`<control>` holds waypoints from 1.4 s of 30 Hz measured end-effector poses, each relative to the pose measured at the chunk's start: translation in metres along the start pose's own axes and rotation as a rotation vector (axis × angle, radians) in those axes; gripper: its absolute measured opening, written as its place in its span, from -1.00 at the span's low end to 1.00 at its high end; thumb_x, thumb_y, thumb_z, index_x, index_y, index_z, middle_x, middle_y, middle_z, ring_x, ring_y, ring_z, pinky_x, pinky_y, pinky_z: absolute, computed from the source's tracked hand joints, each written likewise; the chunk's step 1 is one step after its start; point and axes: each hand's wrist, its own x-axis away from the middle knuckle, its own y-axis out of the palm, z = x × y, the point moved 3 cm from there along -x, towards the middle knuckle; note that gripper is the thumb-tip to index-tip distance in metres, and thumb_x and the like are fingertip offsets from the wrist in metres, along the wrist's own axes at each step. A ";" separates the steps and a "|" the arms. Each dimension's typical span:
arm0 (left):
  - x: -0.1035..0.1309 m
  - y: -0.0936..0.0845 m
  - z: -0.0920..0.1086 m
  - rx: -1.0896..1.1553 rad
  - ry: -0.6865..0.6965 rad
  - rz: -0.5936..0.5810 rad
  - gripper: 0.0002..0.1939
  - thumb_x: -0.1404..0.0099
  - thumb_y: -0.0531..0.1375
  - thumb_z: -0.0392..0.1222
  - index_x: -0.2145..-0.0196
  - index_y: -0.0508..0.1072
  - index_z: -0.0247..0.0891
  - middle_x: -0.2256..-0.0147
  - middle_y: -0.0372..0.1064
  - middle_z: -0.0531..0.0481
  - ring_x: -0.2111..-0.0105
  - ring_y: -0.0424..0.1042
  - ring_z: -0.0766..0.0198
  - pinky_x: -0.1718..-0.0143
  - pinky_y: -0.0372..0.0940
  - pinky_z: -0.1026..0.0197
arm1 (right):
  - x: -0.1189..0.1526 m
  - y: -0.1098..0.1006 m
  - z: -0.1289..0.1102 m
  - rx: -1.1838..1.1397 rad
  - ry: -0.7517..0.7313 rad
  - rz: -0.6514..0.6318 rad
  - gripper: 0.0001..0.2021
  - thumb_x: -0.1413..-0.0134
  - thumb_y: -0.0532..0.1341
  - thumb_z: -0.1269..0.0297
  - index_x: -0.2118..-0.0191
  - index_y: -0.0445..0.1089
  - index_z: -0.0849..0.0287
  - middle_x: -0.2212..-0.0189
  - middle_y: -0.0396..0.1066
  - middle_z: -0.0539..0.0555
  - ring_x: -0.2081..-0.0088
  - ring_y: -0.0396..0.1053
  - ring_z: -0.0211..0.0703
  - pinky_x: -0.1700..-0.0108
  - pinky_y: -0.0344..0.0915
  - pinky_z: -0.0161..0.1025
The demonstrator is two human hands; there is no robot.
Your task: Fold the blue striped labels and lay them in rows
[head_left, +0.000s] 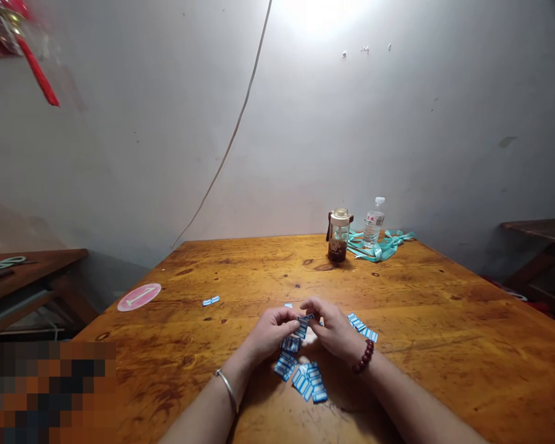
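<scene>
My left hand (271, 333) is closed, its thumb and fingers pinching a small blue-and-white label strip (301, 328). Curled in from the other side, my right hand (332, 328) has its fingertips at the upper end of the same strip; they look closed on it, though partly hidden. Below the hands lie several more blue-and-white label strips (285, 365), fanned and overlapping on the table. A further label strip (363, 327) lies beside my right hand, and a short label piece (211, 301) rests off to the left.
The wooden table (240, 271) bears a round pink sticker (139, 297) on its left. Toward the wall stand a brown-filled drinking bottle (338, 237) and a clear water bottle (374, 222), with turquoise ribbon (380, 251) around them. A cable (235, 131) hangs down the wall.
</scene>
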 end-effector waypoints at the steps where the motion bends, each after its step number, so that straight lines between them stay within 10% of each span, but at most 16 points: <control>1: -0.001 0.000 -0.001 -0.023 0.005 0.010 -0.81 0.04 0.22 -0.14 0.50 0.44 -0.35 0.50 0.34 0.00 0.55 0.23 0.39 0.52 0.10 0.36 | 0.000 0.001 -0.001 -0.022 -0.006 0.012 -0.79 0.06 0.02 0.48 0.26 0.24 0.15 0.44 0.29 -0.03 0.40 0.22 -0.30 0.34 0.12 -0.38; 11: -0.005 -0.007 -0.007 0.078 -0.023 0.156 -0.82 0.05 0.21 -0.14 0.53 0.38 -0.33 0.57 0.31 0.03 0.58 0.26 0.40 0.53 0.13 0.35 | -0.009 0.005 0.025 -0.533 0.358 0.088 -0.84 0.11 0.11 0.23 0.50 0.25 0.25 0.57 0.23 -0.03 0.53 0.15 -0.34 0.47 0.14 -0.38; 19: -0.007 -0.007 -0.015 0.084 -0.080 0.205 -0.80 0.09 0.24 -0.15 0.56 0.34 -0.33 0.59 0.28 0.07 0.61 0.25 0.42 0.57 0.12 0.36 | -0.002 0.001 0.002 -0.283 0.122 -0.078 -0.88 0.06 0.10 0.28 0.50 0.25 0.22 0.55 0.23 -0.04 0.47 0.17 -0.32 0.43 0.13 -0.39; 42: -0.004 -0.002 -0.013 0.116 -0.105 0.055 -0.72 0.02 0.20 -0.03 0.54 0.39 -0.36 0.62 0.25 0.07 0.63 0.21 0.45 0.57 0.11 0.38 | 0.000 0.012 0.005 -0.254 0.092 0.082 -0.91 0.02 0.06 0.32 0.40 0.25 0.20 0.54 0.25 -0.05 0.48 0.19 -0.31 0.45 0.11 -0.38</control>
